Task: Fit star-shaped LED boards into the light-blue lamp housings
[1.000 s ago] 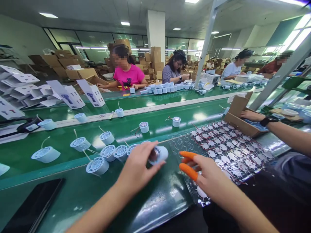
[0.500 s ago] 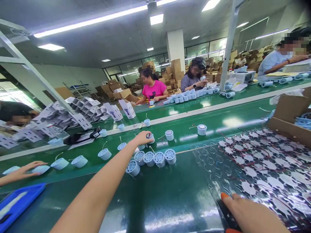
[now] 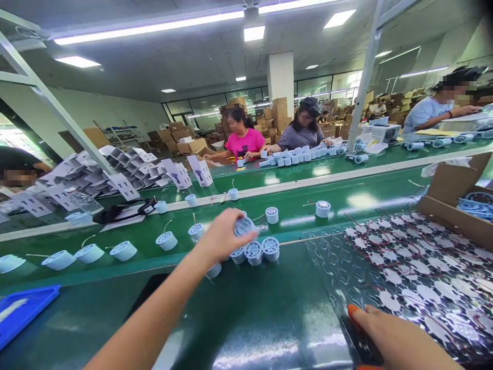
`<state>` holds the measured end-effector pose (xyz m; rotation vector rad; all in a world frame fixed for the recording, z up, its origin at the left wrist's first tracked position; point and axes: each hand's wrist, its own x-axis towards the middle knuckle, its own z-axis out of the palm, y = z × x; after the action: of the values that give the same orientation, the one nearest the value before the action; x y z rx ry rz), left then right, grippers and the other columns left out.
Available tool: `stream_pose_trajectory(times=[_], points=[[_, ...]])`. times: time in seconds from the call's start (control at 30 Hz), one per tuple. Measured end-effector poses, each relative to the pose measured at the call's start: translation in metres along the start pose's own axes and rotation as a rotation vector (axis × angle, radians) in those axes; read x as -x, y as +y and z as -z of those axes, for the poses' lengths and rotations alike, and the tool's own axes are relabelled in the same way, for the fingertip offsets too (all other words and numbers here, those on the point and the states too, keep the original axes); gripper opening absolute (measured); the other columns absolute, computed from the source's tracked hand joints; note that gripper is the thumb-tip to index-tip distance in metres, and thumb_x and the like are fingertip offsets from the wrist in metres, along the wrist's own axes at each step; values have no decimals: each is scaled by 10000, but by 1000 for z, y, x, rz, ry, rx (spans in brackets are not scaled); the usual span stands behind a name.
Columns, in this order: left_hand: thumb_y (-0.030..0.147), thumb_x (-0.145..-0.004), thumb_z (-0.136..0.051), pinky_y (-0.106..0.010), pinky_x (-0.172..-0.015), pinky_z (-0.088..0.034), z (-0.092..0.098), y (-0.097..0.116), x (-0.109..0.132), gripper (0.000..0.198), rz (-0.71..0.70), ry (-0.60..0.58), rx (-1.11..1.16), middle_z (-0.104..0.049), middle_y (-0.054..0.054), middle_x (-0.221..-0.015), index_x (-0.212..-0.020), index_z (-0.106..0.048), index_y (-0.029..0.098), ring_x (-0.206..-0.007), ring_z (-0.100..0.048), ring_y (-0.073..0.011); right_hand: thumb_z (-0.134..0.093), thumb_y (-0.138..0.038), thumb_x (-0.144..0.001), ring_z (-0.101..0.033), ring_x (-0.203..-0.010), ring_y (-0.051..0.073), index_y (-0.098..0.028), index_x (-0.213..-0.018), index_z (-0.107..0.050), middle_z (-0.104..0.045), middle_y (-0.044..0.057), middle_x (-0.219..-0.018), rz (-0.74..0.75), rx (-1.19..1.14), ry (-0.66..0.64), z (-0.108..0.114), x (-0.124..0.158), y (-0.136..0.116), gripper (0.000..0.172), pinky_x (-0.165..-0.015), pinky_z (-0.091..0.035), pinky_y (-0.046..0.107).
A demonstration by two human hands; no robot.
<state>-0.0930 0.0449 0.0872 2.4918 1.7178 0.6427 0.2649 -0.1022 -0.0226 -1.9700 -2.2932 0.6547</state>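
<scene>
My left hand (image 3: 223, 237) reaches out over the green belt (image 3: 346, 198) and is closed round a small pale-blue round fan housing (image 3: 245, 225). Just below it a short row of the same housings (image 3: 262, 250) sits at the near edge of the belt. My right hand (image 3: 396, 340) rests at the bottom right on the near corner of a clear tray (image 3: 416, 267) that holds several white round parts with red wires. An orange finger cot (image 3: 352, 310) covers one fingertip. Its fingers are mostly out of frame.
More blue housings (image 3: 166, 240) lie spread along the belt. An open cardboard box (image 3: 454, 198) stands at the right, a blue tray (image 3: 23, 308) at the lower left. White cartons (image 3: 115, 177) are piled at the left. Three people work across the far table.
My left hand drew back from the belt towards me with one housing held in it. The other person's hand at the far left has gone from view. My right hand barely moved.
</scene>
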Motion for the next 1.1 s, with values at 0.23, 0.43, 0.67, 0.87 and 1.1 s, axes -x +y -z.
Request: stream_pose_trajectory(times=[0.23,0.43,0.67,0.87,1.1], points=[[640,-669,-812,-360,-808,-526,-84,93,74,659,-164,-384,222,-642,-84,-1133,-1119,-640,190,-937,-655,-270,-731,-191,-589,-705,-1031,392,-282,-1098,-752,-743,125,-1156,-82,14,-78,10,0,-5,518,-894,-528,478],[378,-875,-681,-307,-835,-503,-112,86,72,259,15,-269,531,-675,-65,-1065,-1066,-675,203,-940,-647,-213,-708,-261,-687,-727,-893,367,-241,-1020,-737,-768,130,-1000,-88,77,-60,6,-5,-7,335,-765,-514,421],[418,-890,-610,-270,-577,-414,-124,83,64,319,199,-288,604,-649,-32,-643,-674,-595,184,-596,-600,-170,-615,-207,-750,-677,-689,269,-209,-832,-665,-731,91,-756,-139,102,29,13,-6,2,96,-593,-365,308],[543,-961,-444,-249,-506,-340,-136,78,64,424,268,-399,753,-545,26,-538,-706,-506,210,-482,-519,-147,-573,-177,-755,-550,-605,143,-201,-825,-647,-633,2,-678,6,-353,-32,46,-8,-4,105,-549,-373,245],[390,-1026,-378,-280,-610,-338,-137,85,70,364,50,-315,332,-683,-40,-774,-729,-498,217,-702,-630,-203,-559,-242,-821,-592,-643,159,-185,-910,-659,-659,22,-750,-85,-467,272,49,-30,0,145,-598,-451,274]])
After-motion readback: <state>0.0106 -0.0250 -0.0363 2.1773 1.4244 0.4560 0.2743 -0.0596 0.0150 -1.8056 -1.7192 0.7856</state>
